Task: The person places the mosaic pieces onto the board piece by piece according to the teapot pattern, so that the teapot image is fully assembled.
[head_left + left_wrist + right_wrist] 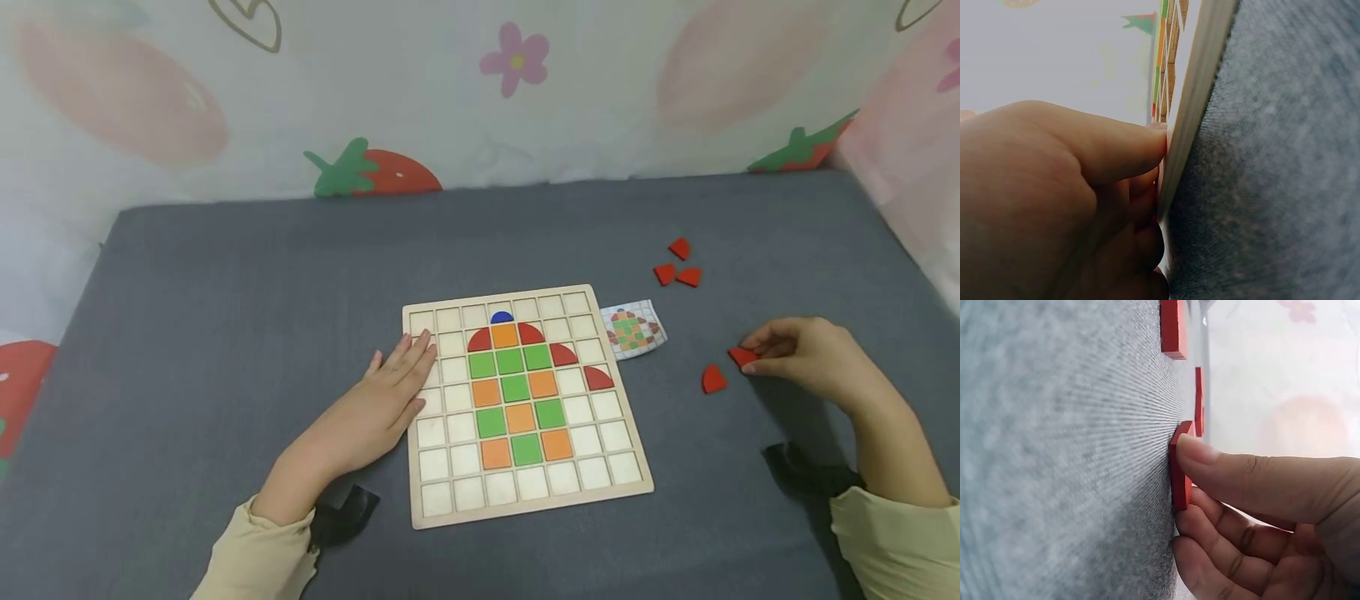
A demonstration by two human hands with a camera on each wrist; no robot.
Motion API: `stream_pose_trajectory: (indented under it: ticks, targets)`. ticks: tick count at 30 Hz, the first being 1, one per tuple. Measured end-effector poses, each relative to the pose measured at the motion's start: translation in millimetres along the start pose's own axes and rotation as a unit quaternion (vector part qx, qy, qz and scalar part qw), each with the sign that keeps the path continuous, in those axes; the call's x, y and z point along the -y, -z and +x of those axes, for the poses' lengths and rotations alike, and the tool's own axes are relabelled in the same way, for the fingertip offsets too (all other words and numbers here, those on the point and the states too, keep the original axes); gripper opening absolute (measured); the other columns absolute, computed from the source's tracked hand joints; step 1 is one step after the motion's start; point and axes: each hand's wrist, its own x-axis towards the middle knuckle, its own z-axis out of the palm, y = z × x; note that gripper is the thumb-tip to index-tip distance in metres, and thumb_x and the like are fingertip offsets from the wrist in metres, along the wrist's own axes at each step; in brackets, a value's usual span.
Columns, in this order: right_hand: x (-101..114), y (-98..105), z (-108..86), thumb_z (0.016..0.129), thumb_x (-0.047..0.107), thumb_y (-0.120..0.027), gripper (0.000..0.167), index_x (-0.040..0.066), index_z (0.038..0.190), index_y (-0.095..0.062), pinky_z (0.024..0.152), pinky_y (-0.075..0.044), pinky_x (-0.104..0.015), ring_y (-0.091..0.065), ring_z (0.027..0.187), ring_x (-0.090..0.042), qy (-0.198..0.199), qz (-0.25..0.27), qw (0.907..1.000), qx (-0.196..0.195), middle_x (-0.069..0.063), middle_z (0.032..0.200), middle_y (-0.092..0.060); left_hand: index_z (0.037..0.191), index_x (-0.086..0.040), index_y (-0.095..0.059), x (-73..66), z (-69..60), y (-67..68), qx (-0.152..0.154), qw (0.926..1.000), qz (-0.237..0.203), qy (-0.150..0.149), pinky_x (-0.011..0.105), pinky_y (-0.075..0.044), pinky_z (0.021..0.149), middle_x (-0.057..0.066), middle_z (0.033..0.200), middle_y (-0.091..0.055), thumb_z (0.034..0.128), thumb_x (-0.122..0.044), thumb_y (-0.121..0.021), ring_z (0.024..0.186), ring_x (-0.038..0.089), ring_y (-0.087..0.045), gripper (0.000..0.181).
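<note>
My right hand (825, 362) pinches a red quarter-circle tile (741, 357) between thumb and fingers at the right of the table. In the right wrist view that tile (1180, 478) is low against the cloth; I cannot tell whether it touches. Beside it lies another red quarter-circle tile (713, 380). My left hand (367, 417) rests with extended fingers on the left rim of a wooden grid board (501, 485), its thumb against the board's edge in the left wrist view. Green and orange squares, red quarter-circles and a blue half-circle (502, 317) sit in the grid.
Three more red tiles (680, 248) lie together farther back on the right. A small printed pattern card (654, 329) touches or lies partly beneath the board's right edge. Grey cloth (225, 333) covers the table, and a printed curtain (585, 108) hangs behind.
</note>
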Motion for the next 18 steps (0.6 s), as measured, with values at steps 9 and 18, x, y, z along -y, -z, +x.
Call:
stream_pose_trajectory:
  ticks: [9, 18]
  targets:
    - [0.3, -4.0, -3.4, 0.077, 0.023, -0.080, 0.023, 0.007, 0.088, -0.068, 0.059, -0.043, -0.029, -0.056, 0.070, -0.009, 0.016, -0.013, 0.9996, -0.018, 0.002, 0.078, -0.068, 0.149, -0.001, -0.020, 0.1, -0.4, -1.4, 0.008, 1.0000, -0.001, 0.001, 0.055, -0.012, 0.111, 0.012, 0.157, -0.010, 0.0995, -0.015, -0.046, 0.143, 0.029, -0.006, 0.058]
    - [3.2, -3.4, -4.1, 0.078, 0.021, -0.079, 0.021, 0.007, 0.091, -0.072, 0.058, -0.044, -0.025, -0.054, 0.068, -0.001, 0.020, -0.008, 0.9997, -0.012, 0.001, 0.079, -0.069, 0.149, -0.001, -0.020, -0.8, -1.5, 0.9, 0.009, 1.0000, -0.003, 0.000, 0.055, -0.012, 0.110, 0.013, 0.157, -0.010, 0.0992, -0.015, -0.046, 0.143, 0.029, -0.006, 0.058]
